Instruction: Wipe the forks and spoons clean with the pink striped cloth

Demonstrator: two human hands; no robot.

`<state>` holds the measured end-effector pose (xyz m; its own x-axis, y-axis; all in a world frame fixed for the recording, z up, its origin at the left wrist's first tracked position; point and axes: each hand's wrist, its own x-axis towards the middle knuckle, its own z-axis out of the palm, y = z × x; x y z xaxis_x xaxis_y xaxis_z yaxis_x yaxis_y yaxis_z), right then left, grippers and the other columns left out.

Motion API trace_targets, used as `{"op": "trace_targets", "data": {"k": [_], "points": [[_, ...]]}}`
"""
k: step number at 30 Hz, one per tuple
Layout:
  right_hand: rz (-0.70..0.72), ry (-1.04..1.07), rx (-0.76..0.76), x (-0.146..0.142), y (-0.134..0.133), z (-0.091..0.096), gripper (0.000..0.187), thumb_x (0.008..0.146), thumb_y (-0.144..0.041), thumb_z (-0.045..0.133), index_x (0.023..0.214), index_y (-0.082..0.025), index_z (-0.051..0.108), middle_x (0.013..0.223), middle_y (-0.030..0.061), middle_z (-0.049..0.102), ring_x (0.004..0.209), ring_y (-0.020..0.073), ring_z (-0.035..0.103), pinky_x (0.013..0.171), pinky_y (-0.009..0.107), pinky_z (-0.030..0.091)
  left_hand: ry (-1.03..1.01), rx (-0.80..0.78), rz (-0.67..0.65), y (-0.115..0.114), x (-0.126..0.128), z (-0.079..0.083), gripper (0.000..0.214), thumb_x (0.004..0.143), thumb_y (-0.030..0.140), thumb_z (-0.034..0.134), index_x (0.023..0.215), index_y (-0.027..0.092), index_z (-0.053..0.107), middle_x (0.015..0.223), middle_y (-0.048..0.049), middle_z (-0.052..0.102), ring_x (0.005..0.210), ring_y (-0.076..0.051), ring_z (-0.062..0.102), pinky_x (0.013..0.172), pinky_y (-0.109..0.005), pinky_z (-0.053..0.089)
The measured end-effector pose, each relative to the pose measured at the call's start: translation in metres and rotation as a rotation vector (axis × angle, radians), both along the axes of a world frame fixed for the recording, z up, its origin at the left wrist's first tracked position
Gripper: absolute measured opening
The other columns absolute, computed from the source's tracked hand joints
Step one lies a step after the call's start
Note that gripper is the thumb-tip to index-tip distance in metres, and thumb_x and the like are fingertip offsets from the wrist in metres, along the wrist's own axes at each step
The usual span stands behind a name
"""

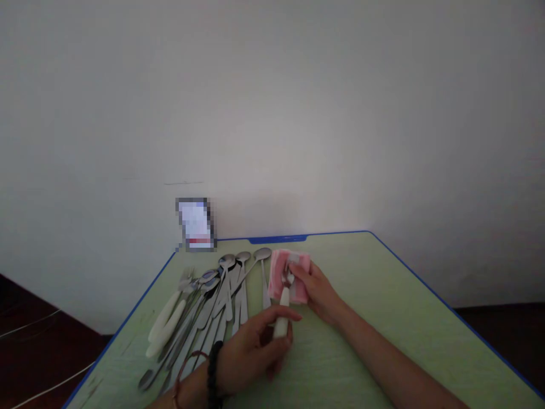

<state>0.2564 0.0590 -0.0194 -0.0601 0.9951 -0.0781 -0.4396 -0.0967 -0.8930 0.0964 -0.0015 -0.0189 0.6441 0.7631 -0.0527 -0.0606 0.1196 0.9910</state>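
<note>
My left hand (255, 346) is closed round the white handle of a spoon (284, 304), whose metal bowl points away from me. My right hand (317, 289) presses a folded pink cloth (289, 274) against the bowl of that spoon, fingers pinched on the cloth. Both hands rest low over the green table (383, 318). A dark bead bracelet and a red string are on my left wrist.
A row of several metal spoons and forks (213, 307), some with white handles (166, 326), lies on the table to the left. A blurred small screen (195, 225) stands at the table's far edge against the white wall. The table has a blue rim (426, 284).
</note>
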Motion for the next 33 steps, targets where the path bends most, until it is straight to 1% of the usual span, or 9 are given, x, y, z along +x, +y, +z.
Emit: {"op": "trace_targets", "data": {"k": [5, 8, 13, 15, 18, 21, 25, 28, 33], "points": [[0.064, -0.074, -0.009, 0.003, -0.002, -0.002, 0.028, 0.066, -0.039, 0.069, 0.079, -0.016, 0.063, 0.071, 0.0003, 0.063, 0.063, 0.0118, 0.054, 0.06, 0.024, 0.042, 0.004, -0.044, 0.071, 0.001, 0.003, -0.003, 0.036, 0.084, 0.043, 0.051, 0.109, 0.017, 0.052, 0.053, 0.007, 0.046, 0.04, -0.005, 0.042, 0.038, -0.014, 0.038], [0.084, -0.048, -0.024, 0.004, -0.002, -0.003, 0.028, 0.064, -0.037, 0.07, 0.08, -0.015, 0.063, 0.071, 0.0004, 0.063, 0.062, 0.0119, 0.054, 0.06, 0.024, 0.042, 0.008, -0.053, 0.07, 0.001, 0.004, -0.002, 0.036, 0.084, 0.043, 0.05, 0.109, 0.016, 0.051, 0.051, 0.0067, 0.048, 0.039, -0.005, 0.042, 0.037, -0.014, 0.037], [0.067, 0.069, -0.08, 0.003, -0.001, 0.0, 0.027, 0.06, -0.031, 0.074, 0.079, -0.016, 0.062, 0.069, -0.0004, 0.064, 0.061, 0.0117, 0.055, 0.061, 0.024, 0.043, -0.034, -0.029, 0.001, 0.001, 0.0, 0.006, 0.031, 0.078, 0.037, 0.062, 0.103, 0.019, 0.057, 0.09, -0.0017, 0.055, 0.05, -0.004, 0.052, 0.044, -0.016, 0.044], [0.046, 0.079, -0.071, 0.002, 0.0, 0.0, 0.028, 0.058, -0.029, 0.074, 0.081, -0.016, 0.062, 0.071, -0.0001, 0.065, 0.063, 0.012, 0.056, 0.062, 0.024, 0.044, -0.038, -0.027, -0.067, 0.002, -0.002, 0.009, 0.029, 0.078, 0.035, 0.063, 0.1, 0.018, 0.059, 0.095, -0.0039, 0.057, 0.052, -0.004, 0.054, 0.047, -0.016, 0.045], [0.046, 0.059, -0.045, 0.002, -0.001, -0.002, 0.029, 0.059, -0.026, 0.073, 0.084, -0.017, 0.061, 0.073, -0.0006, 0.065, 0.063, 0.012, 0.056, 0.062, 0.025, 0.044, -0.064, -0.034, -0.141, 0.002, -0.003, 0.01, 0.03, 0.074, 0.032, 0.068, 0.099, 0.017, 0.06, 0.091, -0.0041, 0.06, 0.054, -0.003, 0.054, 0.048, -0.013, 0.043], [0.03, 0.043, -0.038, 0.002, -0.003, -0.002, 0.025, 0.061, -0.025, 0.071, 0.083, -0.018, 0.061, 0.073, -0.0011, 0.065, 0.064, 0.0118, 0.055, 0.064, 0.025, 0.044, -0.062, -0.043, -0.16, 0.002, -0.004, 0.009, 0.034, 0.071, 0.028, 0.072, 0.101, 0.018, 0.06, 0.081, -0.0005, 0.06, 0.052, -0.002, 0.05, 0.047, -0.011, 0.039], [0.014, 0.027, -0.024, 0.002, -0.003, 0.0, 0.021, 0.063, -0.027, 0.068, 0.08, -0.017, 0.062, 0.068, -0.0019, 0.063, 0.062, 0.0114, 0.054, 0.065, 0.025, 0.043, 0.002, -0.018, -0.188, 0.001, -0.004, 0.011, 0.035, 0.074, 0.03, 0.069, 0.105, 0.018, 0.06, 0.069, 0.0003, 0.059, 0.051, -0.004, 0.051, 0.048, -0.013, 0.041], [0.038, 0.017, -0.027, 0.002, -0.002, 0.002, 0.021, 0.063, -0.029, 0.068, 0.079, -0.017, 0.063, 0.069, -0.0011, 0.064, 0.064, 0.0117, 0.054, 0.066, 0.025, 0.043, 0.019, -0.006, -0.168, 0.002, -0.002, 0.011, 0.033, 0.078, 0.035, 0.064, 0.103, 0.016, 0.06, 0.066, -0.0002, 0.058, 0.054, -0.007, 0.055, 0.048, -0.015, 0.044], [0.08, 0.004, -0.023, 0.002, -0.001, 0.002, 0.024, 0.062, -0.031, 0.069, 0.079, -0.016, 0.064, 0.074, 0.0015, 0.066, 0.068, 0.0139, 0.057, 0.067, 0.025, 0.043, -0.008, -0.012, -0.101, 0.003, 0.0, 0.008, 0.028, 0.082, 0.04, 0.056, 0.098, 0.017, 0.053, 0.057, 0.0036, 0.055, 0.045, -0.006, 0.051, 0.042, -0.013, 0.042]]}}
